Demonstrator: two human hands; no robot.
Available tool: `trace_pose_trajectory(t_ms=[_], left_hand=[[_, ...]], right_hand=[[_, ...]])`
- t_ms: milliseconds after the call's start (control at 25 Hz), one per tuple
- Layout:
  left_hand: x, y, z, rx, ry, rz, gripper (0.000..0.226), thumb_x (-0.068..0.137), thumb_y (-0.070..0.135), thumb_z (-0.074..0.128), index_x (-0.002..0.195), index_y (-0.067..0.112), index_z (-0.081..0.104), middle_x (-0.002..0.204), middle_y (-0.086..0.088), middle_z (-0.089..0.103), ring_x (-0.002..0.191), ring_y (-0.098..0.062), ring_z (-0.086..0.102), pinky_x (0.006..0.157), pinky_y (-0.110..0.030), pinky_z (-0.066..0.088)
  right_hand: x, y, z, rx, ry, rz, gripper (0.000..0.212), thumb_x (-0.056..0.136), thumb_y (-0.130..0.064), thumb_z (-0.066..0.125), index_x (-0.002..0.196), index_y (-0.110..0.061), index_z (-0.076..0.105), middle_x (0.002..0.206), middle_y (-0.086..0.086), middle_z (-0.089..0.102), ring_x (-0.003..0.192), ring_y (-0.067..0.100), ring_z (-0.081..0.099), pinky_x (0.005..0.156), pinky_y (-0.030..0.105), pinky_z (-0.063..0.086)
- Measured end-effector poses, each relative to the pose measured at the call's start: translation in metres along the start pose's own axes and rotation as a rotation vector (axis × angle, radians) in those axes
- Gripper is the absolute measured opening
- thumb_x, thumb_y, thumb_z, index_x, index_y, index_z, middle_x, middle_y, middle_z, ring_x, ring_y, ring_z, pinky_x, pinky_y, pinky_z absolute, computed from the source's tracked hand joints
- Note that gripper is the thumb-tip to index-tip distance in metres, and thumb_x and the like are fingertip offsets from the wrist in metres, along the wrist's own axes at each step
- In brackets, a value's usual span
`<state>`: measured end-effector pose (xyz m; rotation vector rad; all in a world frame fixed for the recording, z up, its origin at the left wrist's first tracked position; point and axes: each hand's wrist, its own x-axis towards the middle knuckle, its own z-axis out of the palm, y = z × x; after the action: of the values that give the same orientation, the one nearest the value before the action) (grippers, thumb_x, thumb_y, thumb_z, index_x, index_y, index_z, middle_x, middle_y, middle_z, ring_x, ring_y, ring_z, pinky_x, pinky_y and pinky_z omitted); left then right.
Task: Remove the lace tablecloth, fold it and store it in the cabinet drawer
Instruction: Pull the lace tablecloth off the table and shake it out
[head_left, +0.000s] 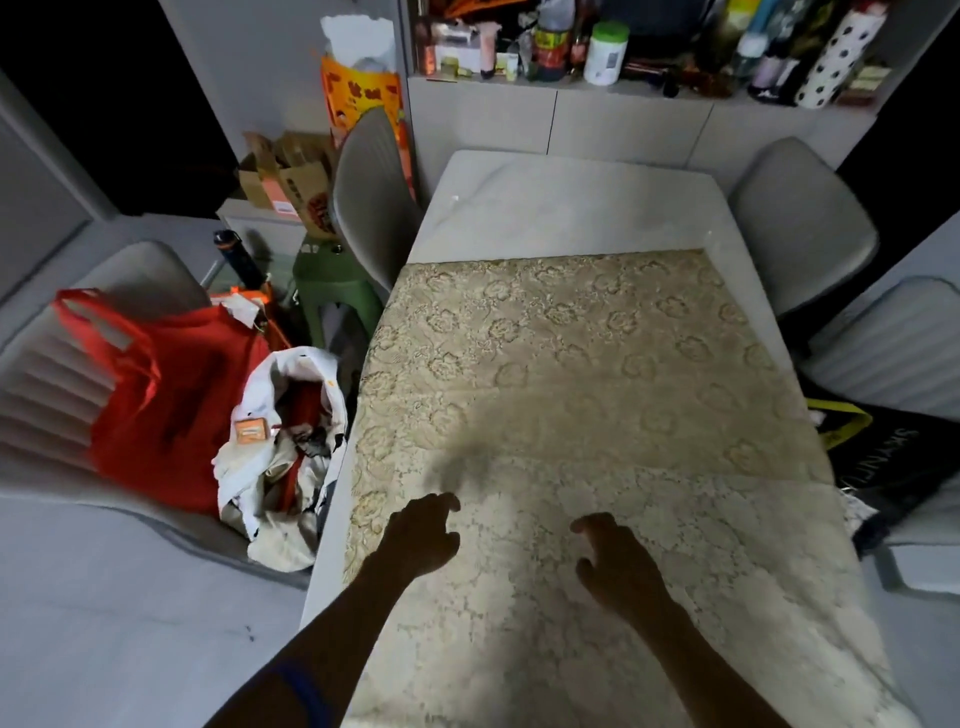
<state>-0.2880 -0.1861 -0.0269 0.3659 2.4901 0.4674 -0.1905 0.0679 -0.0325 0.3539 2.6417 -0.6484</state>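
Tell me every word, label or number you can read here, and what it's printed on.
Black bag with yellow trim right of the table: pale capital letters, partly cut off, not surely readable.
Orange-and-yellow printed bag: characters, blurred.
Brown cardboard boxes: print too small.
Shelf bottles and white green-lidded tub: labels unreadable.

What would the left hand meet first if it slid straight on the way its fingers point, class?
Only more of the lace tablecloth, then probably bare table; the left hand has nothing else ahead.

Dim room, overhead light; soft shadows on tablecloth (571, 364), wide-angle bending at edges, corners dark.
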Motion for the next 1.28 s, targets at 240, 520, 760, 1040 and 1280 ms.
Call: trace_pose_trajectory(t_ms=[240,520,760,1040,1280], left_hand=[[0.088,-0.009,-0.025,0.328,-0.09,0.066,0.076,0.086,0.03,0.065,0.151,0.027,0.027,0.16,-0.008,0.024,0.147,-0.027,0.023,0.116,-0.045,0.025],[0.104,-0.022,-0.013,0.454,-0.157,0.069,0.073,0.075,0.045,0.074,0.137,0.025,0.039,0.132,-0.003,0.049,0.12,-0.027,0.049,0.098,-0.042,0.039],[0.079,-0.025,-0.043,0.101,-0.227,0.071,0.052,0.083,0.046,0.07,0.129,0.025,0.058,0.122,0.005,0.066,0.108,-0.015,0.062,0.093,-0.03,0.047],[0.14,-0.02,-0.161,-0.094,0.442,0.055,0.046,0.08,0.023,0.077,0.12,0.01,0.059,0.116,-0.017,0.065,0.109,-0.038,0.061,0.087,-0.042,0.05],[0.087,-0.069,-0.061,-0.13,0.215,-0.301,0.094,0.08,0.028,0.073,0.155,0.018,0.017,0.159,-0.016,0.022,0.14,-0.042,0.03,0.11,-0.054,0.036]], right_hand=[[0.082,0.017,-0.034,-0.201,-0.026,0.149,0.073,0.089,-0.006,0.05,0.154,-0.025,0.022,0.166,0.001,0.003,0.149,0.03,0.017,0.111,0.041,0.037],[0.091,0.078,-0.027,-0.159,-0.065,0.281,0.076,0.086,-0.044,0.066,0.15,-0.028,0.029,0.154,0.004,0.032,0.122,0.027,0.056,0.093,0.034,0.048],[0.088,0.085,-0.065,-0.424,-0.137,0.312,0.049,0.095,-0.031,0.045,0.144,-0.033,0.042,0.149,-0.003,0.046,0.135,0.021,0.044,0.11,0.035,0.038],[0.161,-0.012,-0.169,0.068,0.468,0.111,0.064,0.09,-0.011,0.057,0.148,-0.02,0.033,0.154,0.012,0.035,0.132,0.036,0.045,0.102,0.043,0.042],[0.096,-0.071,-0.052,-0.049,0.163,-0.185,0.065,0.091,-0.024,0.056,0.151,-0.024,0.032,0.16,0.002,0.03,0.142,0.022,0.036,0.114,0.038,0.035]])
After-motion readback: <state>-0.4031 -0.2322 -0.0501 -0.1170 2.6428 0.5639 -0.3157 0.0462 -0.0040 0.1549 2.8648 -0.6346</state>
